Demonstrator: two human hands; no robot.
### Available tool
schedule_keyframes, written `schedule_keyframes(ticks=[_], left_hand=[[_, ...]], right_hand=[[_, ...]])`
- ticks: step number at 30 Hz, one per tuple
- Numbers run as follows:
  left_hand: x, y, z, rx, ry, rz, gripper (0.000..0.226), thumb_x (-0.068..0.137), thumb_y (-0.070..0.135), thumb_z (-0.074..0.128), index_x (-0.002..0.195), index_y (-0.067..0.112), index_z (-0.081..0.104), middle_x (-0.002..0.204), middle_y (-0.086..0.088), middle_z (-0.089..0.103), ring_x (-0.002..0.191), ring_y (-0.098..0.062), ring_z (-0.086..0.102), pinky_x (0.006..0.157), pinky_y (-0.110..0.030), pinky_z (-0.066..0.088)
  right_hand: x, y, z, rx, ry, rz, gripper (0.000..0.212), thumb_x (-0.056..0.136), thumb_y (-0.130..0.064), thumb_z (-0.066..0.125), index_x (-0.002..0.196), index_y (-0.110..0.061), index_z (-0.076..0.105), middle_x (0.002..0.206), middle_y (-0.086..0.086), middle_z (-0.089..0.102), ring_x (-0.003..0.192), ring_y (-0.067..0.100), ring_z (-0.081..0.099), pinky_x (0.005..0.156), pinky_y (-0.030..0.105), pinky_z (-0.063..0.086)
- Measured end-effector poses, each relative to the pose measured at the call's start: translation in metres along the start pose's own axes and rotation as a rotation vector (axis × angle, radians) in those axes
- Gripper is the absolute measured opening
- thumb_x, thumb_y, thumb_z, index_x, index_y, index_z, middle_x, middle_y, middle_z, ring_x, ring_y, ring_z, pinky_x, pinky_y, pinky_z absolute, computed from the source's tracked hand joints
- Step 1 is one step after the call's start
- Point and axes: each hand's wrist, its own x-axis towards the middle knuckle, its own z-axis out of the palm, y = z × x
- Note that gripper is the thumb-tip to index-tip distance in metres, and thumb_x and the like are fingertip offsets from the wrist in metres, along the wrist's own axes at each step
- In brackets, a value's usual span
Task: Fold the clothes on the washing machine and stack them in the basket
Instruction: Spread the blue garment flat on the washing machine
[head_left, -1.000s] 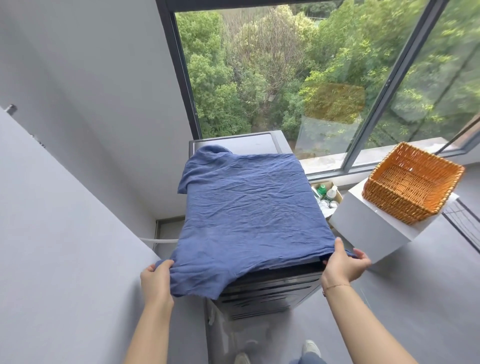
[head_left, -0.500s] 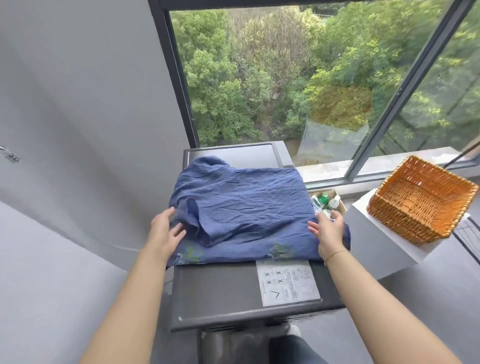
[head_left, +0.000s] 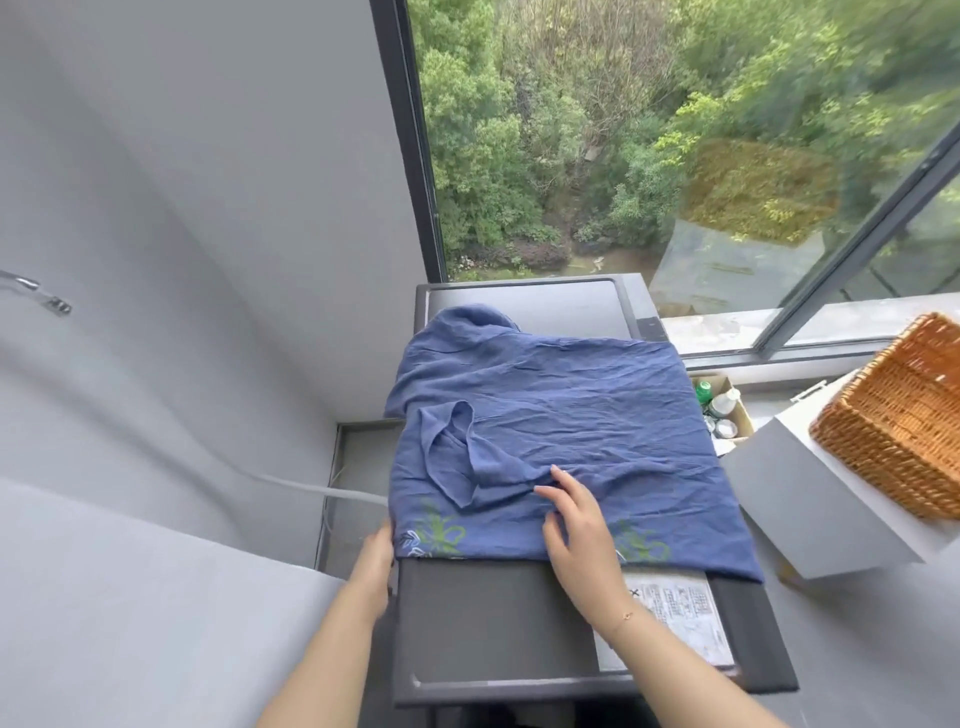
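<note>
- We see one blue shirt (head_left: 561, 441) spread across the top of one dark washer (head_left: 498, 623), folded over on itself, with one sleeve (head_left: 457, 457) lying on top toward the left.
- Green leaf embroidery shows in two spots along the shirt's near edge.
- Our right hand (head_left: 582, 519) lies flat on the cloth near that edge, its fingers (head_left: 558, 480) straight and spread, pressing the fabric beside the sleeve and gripping nothing.
- Our left hand (head_left: 376, 561) is at the shirt's near left corner, at the washer's side edge; its fingertips are hidden by the cloth, so we cannot tell whether it holds the fabric or only touches it.
- One thin bracelet (head_left: 626, 616) circles the right wrist.
- One white label (head_left: 670, 618) sits on the bare near part of the washer lid, partly under the right forearm.
- One wicker basket (head_left: 893, 426) stands to the right on one white box (head_left: 810, 493), well apart from the shirt; what we see of its inside holds no clothes.
- Between washer and white box, one small carton (head_left: 743, 423) holds a few bottles, one with a green cap.
- One pale hose (head_left: 311, 488) runs along the grey wall to the left.
- Behind the washer, the window (head_left: 623, 156) looks onto trees.
</note>
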Motion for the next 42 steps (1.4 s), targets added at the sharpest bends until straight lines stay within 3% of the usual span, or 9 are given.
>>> schedule_keyframes(ticks=[6,12,17,23,26,30,35,39,42], left_hand=[[0.027,-0.013,-0.010,-0.052,-0.057,-0.020,0.046,0.092,0.048,0.055,0.111,0.008,0.069,0.105,-0.015,0.072,0.101,-0.033,0.067,0.098,-0.053,0.048],[-0.003,-0.002,-0.013,-0.458,0.198,0.270,0.021,0.103,0.026,0.043,0.100,0.008,0.052,0.100,-0.013,0.061,0.085,-0.023,0.058,0.057,-0.025,0.054],[-0.034,0.028,-0.008,-0.684,0.247,0.294,0.019,0.102,0.024,0.045,0.085,0.019,0.050,0.091,-0.002,0.058,0.076,-0.010,0.056,0.054,-0.015,0.051],[-0.036,0.032,-0.010,-0.071,0.674,0.412,0.013,0.094,0.005,0.048,0.102,-0.002,0.054,0.103,-0.025,0.057,0.095,-0.035,0.054,0.082,-0.037,0.041],[-0.043,0.038,0.002,0.348,0.697,0.325,0.045,0.083,-0.003,0.051,0.126,0.009,0.055,0.131,-0.028,0.045,0.121,-0.042,0.041,0.100,-0.045,0.032],[-0.051,0.052,0.036,0.562,0.545,0.613,0.044,0.083,0.007,0.062,0.126,0.012,0.055,0.132,-0.021,0.049,0.122,-0.039,0.043,0.099,-0.049,0.034],[-0.028,0.056,0.047,0.357,0.218,0.502,0.064,0.091,0.050,0.051,0.137,0.005,0.043,0.135,-0.012,0.053,0.123,-0.030,0.050,0.106,-0.043,0.038],[-0.026,0.039,0.036,0.368,0.335,0.530,0.062,0.090,0.059,0.040,0.115,0.005,0.057,0.113,-0.012,0.061,0.112,-0.034,0.054,0.097,-0.044,0.040],[-0.040,0.033,0.026,0.364,0.442,0.671,0.038,0.098,0.033,0.048,0.088,-0.003,0.056,0.095,-0.024,0.057,0.095,-0.040,0.054,0.080,-0.041,0.037]], right_hand=[[-0.007,-0.010,0.038,-0.118,-0.022,-0.140,0.038,0.089,-0.009,0.049,0.125,-0.012,0.061,0.149,0.000,0.040,0.139,0.014,0.034,0.115,0.027,0.025],[-0.006,0.010,0.031,-0.567,-0.053,-0.094,0.052,0.096,-0.039,0.032,0.145,-0.025,0.041,0.156,0.006,0.029,0.145,0.019,0.021,0.117,0.041,0.015],[-0.002,0.030,0.007,-0.661,-0.073,-0.018,0.054,0.099,-0.042,0.020,0.149,-0.024,0.035,0.157,0.003,0.028,0.145,0.018,0.020,0.117,0.041,0.014],[0.001,0.056,-0.033,-0.614,-0.022,0.128,0.056,0.097,-0.038,0.022,0.150,-0.020,0.032,0.158,0.002,0.021,0.146,0.015,0.014,0.116,0.035,0.001],[0.002,0.067,-0.060,-0.509,0.106,0.184,0.059,0.096,-0.040,0.019,0.151,-0.018,0.026,0.160,0.003,0.015,0.148,0.018,0.011,0.117,0.033,-0.003],[0.013,0.086,-0.087,-0.357,0.335,0.316,0.047,0.092,-0.027,0.043,0.134,-0.011,0.053,0.150,0.012,0.039,0.137,0.032,0.034,0.114,0.045,0.021],[0.033,0.113,-0.110,-0.284,0.343,0.343,0.013,0.089,-0.015,0.065,0.101,-0.013,0.071,0.129,0.010,0.059,0.123,0.032,0.046,0.104,0.043,0.032],[0.049,0.109,-0.116,-0.261,0.444,0.207,0.016,0.091,-0.024,0.056,0.084,-0.015,0.066,0.098,0.001,0.067,0.100,0.024,0.056,0.093,0.033,0.031],[0.062,0.099,-0.114,-0.230,0.502,0.147,0.031,0.093,-0.031,0.038,0.085,-0.011,0.060,0.084,0.003,0.063,0.082,0.026,0.053,0.088,0.034,0.031]])
